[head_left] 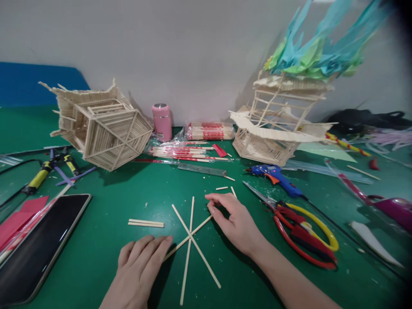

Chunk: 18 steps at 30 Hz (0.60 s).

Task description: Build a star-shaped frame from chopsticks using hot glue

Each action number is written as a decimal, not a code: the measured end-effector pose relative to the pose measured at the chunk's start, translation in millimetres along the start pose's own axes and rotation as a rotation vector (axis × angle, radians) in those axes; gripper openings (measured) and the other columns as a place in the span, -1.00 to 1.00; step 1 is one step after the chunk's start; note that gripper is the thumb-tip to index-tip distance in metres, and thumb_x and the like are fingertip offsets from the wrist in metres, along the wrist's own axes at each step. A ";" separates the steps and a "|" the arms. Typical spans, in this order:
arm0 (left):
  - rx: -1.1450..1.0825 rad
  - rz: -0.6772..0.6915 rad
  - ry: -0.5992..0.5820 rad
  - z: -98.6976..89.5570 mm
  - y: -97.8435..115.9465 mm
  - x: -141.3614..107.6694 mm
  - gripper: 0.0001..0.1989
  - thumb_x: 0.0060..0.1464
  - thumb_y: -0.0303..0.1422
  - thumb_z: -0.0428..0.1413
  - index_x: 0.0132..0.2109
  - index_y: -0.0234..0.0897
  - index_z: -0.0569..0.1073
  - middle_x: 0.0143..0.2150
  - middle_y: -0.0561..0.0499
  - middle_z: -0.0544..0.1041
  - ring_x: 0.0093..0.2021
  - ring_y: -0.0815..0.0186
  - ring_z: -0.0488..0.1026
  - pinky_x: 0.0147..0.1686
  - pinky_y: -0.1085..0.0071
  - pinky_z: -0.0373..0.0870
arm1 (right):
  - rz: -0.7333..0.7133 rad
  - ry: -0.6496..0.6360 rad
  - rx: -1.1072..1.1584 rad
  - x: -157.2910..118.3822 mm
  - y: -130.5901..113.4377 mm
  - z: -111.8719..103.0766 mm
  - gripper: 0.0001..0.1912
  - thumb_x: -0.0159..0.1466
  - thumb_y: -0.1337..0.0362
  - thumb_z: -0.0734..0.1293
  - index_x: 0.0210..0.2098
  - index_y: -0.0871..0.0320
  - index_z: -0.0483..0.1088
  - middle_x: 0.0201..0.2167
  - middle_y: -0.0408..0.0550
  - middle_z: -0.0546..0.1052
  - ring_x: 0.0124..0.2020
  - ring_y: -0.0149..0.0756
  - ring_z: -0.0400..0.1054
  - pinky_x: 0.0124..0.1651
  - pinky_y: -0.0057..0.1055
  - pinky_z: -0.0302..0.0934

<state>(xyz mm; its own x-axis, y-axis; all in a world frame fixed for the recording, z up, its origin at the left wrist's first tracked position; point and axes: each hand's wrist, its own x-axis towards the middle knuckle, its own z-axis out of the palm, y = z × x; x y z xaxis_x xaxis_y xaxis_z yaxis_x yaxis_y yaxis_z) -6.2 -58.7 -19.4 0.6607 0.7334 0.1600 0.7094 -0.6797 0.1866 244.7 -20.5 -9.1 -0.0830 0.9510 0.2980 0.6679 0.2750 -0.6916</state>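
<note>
Three thin wooden sticks [206, 262] lie crossed at their middles in a star shape on the green table. My left hand [141, 262] rests palm down at the lower left, its fingers stretched out beside the near end of the slanting stick. At that stick's far end is my right hand [234, 221], with fingers loosely curved and a small gap between thumb and forefinger. The thumb is close to the stick's tip; whether they touch is unclear. A pair of short sticks [146, 223] lies beyond my left hand.
Scissors [302, 231] and a blue glue gun [277, 177] lie right; a phone [45, 244] and yellow-handled pliers [40, 176] left. Behind stand a stick-built model [109, 128], a pink flask [162, 122], packed sticks [209, 131] and another model [267, 133] topped with blue-green paper.
</note>
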 end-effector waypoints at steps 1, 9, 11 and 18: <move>0.000 0.006 0.006 2.0 -0.3 -0.3 -0.14 -0.13 0.05 0.04 0.22 -0.22 -0.08 0.05 -0.09 0.38 0.00 0.11 0.28 -0.10 0.24 0.17 | 0.001 0.003 0.000 0.0 0.5 0.4 -0.78 0.18 0.33 0.19 -0.18 0.15 0.35 -0.34 -0.06 0.46 -0.27 -0.27 0.32 -0.20 -0.30 0.22; -0.025 -0.043 -0.012 5.3 2.4 -0.5 -0.15 -0.18 -0.01 0.10 0.20 -0.24 -0.01 0.04 -0.11 0.39 0.01 0.07 0.26 -0.08 0.21 0.13 | 0.014 -0.005 0.013 0.3 2.6 2.8 -0.78 0.18 0.34 0.19 -0.17 0.16 0.34 -0.35 -0.06 0.46 -0.28 -0.29 0.32 -0.21 -0.32 0.22; -0.039 -0.046 -0.036 3.8 2.9 -0.2 -0.16 -0.18 0.01 0.09 0.20 -0.23 0.00 0.04 -0.09 0.38 0.02 0.07 0.25 -0.07 0.20 0.14 | 0.020 -0.001 0.015 0.2 3.0 3.0 -0.78 0.19 0.34 0.19 -0.17 0.15 0.34 -0.34 -0.06 0.46 -0.28 -0.28 0.32 -0.21 -0.31 0.23; -0.021 0.006 -0.012 8.6 -1.5 -2.0 -0.12 -0.14 0.12 -0.01 0.24 -0.15 -0.14 0.03 -0.04 0.41 -0.01 0.10 0.30 -0.11 0.24 0.18 | -0.017 -0.017 0.017 -1.8 3.0 2.8 -0.71 0.23 0.37 0.13 -0.07 0.12 0.29 -0.26 -0.07 0.47 -0.19 -0.26 0.26 -0.12 -0.25 0.18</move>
<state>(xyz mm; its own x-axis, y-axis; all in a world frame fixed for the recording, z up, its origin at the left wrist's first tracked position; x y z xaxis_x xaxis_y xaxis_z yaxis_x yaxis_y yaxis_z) -6.5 -59.3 -28.3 0.6679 0.7290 0.1500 0.7001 -0.6838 0.2058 244.7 -20.9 -13.6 -0.1075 0.9483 0.2987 0.6533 0.2938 -0.6977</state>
